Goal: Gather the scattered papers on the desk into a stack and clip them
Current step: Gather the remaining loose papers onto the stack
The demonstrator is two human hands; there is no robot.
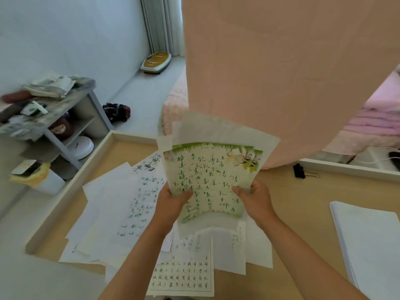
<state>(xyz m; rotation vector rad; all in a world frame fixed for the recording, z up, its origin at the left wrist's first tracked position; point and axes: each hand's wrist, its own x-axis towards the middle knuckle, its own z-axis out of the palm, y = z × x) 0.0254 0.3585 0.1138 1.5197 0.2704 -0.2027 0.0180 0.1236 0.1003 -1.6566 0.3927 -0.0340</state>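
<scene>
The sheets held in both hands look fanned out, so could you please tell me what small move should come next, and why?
Probably tap the lower edge of the sheets on the desk to square them. The left hand and right hand hold them fanned with uneven edges, and loose papers lie on the desk to add before the clip is used.

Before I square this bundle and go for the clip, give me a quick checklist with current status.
1. Grip of left hand on held sheets: ok, pinching the lower left edge.
2. Grip of right hand: ok, pinching the lower right edge.
3. Bundle aligned: not ok, fanned, edges staggered.
4. All loose papers gathered: not ok, several lie on the desk.
5. Access to binder clip: ok, lies alone on the desk, far right.
6. Clip fits full stack: cannot tell.
</scene>
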